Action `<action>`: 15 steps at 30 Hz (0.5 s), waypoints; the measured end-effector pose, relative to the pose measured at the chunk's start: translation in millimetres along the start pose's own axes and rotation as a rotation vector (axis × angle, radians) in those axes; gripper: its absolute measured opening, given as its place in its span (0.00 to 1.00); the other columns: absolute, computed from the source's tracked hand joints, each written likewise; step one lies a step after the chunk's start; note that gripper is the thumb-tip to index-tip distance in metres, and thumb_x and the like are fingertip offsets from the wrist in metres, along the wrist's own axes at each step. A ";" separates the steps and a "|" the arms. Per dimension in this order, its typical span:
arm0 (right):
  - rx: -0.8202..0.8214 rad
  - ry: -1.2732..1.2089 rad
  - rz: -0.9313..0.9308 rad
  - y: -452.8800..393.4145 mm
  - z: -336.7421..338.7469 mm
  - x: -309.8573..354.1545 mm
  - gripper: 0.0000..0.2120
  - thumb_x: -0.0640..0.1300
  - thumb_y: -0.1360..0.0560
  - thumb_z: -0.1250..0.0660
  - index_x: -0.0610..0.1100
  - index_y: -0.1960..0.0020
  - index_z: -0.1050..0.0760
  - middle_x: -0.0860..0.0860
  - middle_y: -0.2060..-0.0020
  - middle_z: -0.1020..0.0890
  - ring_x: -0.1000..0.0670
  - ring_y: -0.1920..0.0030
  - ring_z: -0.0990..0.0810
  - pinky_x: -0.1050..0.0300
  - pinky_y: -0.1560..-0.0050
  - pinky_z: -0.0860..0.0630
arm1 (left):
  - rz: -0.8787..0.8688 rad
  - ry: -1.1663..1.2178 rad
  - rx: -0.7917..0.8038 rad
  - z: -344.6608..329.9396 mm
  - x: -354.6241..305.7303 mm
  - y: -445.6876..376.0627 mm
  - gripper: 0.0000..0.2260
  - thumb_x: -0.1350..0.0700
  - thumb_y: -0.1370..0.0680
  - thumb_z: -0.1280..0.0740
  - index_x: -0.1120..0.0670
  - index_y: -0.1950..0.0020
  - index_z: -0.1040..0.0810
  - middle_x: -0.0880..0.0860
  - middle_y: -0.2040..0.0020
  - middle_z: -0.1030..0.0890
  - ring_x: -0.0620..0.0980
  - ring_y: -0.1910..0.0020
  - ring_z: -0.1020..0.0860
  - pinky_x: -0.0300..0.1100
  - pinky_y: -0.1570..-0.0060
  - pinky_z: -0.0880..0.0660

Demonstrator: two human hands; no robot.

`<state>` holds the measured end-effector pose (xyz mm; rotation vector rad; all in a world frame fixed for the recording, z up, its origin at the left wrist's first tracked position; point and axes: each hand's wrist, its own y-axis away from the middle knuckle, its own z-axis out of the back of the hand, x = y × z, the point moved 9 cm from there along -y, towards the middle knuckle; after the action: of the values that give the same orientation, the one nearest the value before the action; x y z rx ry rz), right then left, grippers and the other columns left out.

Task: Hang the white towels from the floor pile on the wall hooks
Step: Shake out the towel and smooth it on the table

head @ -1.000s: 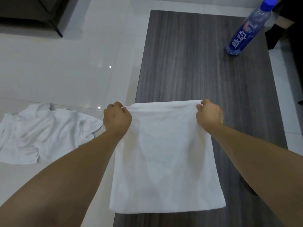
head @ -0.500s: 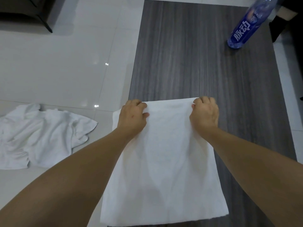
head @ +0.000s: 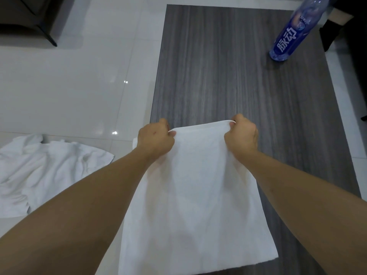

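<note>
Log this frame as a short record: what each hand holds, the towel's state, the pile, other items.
left hand: grips the far edge of the white towel
right hand: grips the same edge
towel state: folded, lying flat on the dark wood table, near end at table edge
floor pile: crumpled white towels, left of the table
other: blue bottle upright, far right of table
hooks: not in view

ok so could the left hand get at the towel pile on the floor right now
Probably not as things stand: the left hand grips the far edge of the white towel over the table, as does the right hand. The path to the floor pile looks clear, once it lets go.
</note>
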<state>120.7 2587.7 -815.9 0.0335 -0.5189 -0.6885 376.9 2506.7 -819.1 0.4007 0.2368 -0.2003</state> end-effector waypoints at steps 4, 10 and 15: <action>0.002 0.029 0.002 -5.7 -5.8 -0.6 0.07 0.35 0.22 0.40 0.40 0.45 0.26 0.45 0.53 0.23 0.46 0.54 0.27 0.54 0.57 0.30 | 0.003 0.017 -0.105 9.0 2.7 -3.8 0.12 0.46 0.20 0.35 0.54 0.45 0.26 0.53 0.53 0.20 0.55 0.54 0.25 0.46 0.54 0.30; -0.051 0.139 0.065 -1.9 -14.9 2.8 0.08 0.40 0.17 0.44 0.41 0.40 0.30 0.43 0.42 0.26 0.44 0.42 0.30 0.56 0.49 0.35 | 0.004 -0.127 -0.340 2.7 12.4 9.6 0.12 0.48 0.18 0.37 0.54 0.41 0.26 0.56 0.41 0.25 0.57 0.43 0.31 0.49 0.42 0.35; -0.224 0.167 0.109 32.3 3.6 14.8 0.17 0.41 0.20 0.39 0.42 0.31 0.33 0.40 0.32 0.32 0.40 0.33 0.33 0.48 0.34 0.34 | -0.145 0.046 -0.459 3.4 -3.2 53.4 0.12 0.53 0.19 0.36 0.56 0.38 0.23 0.56 0.36 0.25 0.58 0.35 0.31 0.52 0.33 0.35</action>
<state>148.0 2604.2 -799.7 -0.1455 -0.2789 -0.6279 387.3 2554.0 -795.9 -0.0685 0.3476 -0.2717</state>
